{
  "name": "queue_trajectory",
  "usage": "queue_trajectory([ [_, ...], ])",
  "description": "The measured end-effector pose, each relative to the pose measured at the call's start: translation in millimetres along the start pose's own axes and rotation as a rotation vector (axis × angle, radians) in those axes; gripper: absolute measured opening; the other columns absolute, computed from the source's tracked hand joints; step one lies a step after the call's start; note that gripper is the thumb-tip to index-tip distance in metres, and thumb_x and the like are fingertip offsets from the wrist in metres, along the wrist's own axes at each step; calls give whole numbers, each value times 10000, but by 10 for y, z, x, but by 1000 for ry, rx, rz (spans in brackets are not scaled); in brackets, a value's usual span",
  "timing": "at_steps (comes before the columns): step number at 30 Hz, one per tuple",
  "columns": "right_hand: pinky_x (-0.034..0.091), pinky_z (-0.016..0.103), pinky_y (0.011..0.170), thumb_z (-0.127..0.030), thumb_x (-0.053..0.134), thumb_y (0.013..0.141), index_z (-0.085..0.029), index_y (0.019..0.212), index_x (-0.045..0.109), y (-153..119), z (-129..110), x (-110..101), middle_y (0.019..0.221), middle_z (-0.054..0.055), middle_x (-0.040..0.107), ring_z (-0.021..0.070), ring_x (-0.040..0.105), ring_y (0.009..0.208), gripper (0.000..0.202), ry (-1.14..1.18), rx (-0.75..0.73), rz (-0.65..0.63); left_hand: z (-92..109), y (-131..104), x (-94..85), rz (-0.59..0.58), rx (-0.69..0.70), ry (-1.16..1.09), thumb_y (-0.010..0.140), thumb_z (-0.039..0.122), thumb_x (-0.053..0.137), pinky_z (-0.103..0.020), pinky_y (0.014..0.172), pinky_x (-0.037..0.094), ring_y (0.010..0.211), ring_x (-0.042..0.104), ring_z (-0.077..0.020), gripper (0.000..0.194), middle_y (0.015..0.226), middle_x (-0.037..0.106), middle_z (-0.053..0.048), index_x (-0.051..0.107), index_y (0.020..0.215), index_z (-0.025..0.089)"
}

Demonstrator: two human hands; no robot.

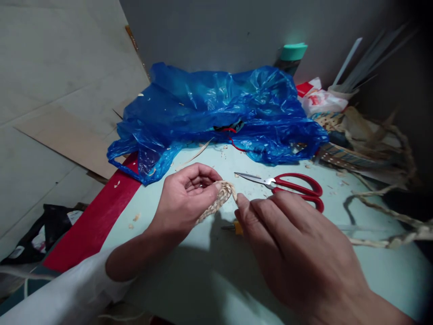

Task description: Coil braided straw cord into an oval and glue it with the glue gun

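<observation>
A small coiled piece of braided straw (221, 197) is pinched between the thumb and fingers of my left hand (187, 194), above the table. My right hand (287, 243) closes its fingertips on the free end of the straw braid at the coil's right edge. A long plait (375, 243) shows past my right hand on the right. Just beyond that hand lie scissors with red handles (299, 180), their blades pointing left. Under my right fingers is a tool with a yellow part (238, 227) and a thin metal tip; the rest of it is hidden.
A crumpled blue plastic bag (209, 99) covers the back of the pale table (152, 275). At the right stand a patterned basket (348, 155) and a cup of translucent strips (343, 92). Behind the bag is a green-capped container (293, 53). Straw scraps are scattered about.
</observation>
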State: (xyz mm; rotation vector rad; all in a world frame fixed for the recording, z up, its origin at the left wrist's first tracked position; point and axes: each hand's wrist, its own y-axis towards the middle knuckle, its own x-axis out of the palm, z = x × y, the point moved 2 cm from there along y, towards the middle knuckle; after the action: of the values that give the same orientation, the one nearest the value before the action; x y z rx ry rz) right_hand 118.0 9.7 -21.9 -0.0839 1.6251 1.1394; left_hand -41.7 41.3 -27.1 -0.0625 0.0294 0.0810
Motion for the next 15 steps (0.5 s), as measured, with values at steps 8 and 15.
queue_trajectory([
  [8, 353, 341, 610, -28, 465, 932, -20, 1103, 660, -7, -68, 54, 767, 83, 597, 200, 478, 681, 259, -108, -42, -25, -57, -11, -14, 47, 43, -52, 806, 202, 713, -167, 593, 437, 681, 534, -78, 92, 749, 604, 16, 631, 824, 165],
  [15, 390, 357, 593, 0, 518, 932, 66, 1202, 627, 37, -84, 133, 821, 123, 614, 231, 489, 702, 298, -68, -74, -36, -53, -13, -33, 101, 27, -140, 793, 183, 710, -187, 574, 393, 646, 498, -71, 111, 751, 575, 24, 602, 817, 173],
])
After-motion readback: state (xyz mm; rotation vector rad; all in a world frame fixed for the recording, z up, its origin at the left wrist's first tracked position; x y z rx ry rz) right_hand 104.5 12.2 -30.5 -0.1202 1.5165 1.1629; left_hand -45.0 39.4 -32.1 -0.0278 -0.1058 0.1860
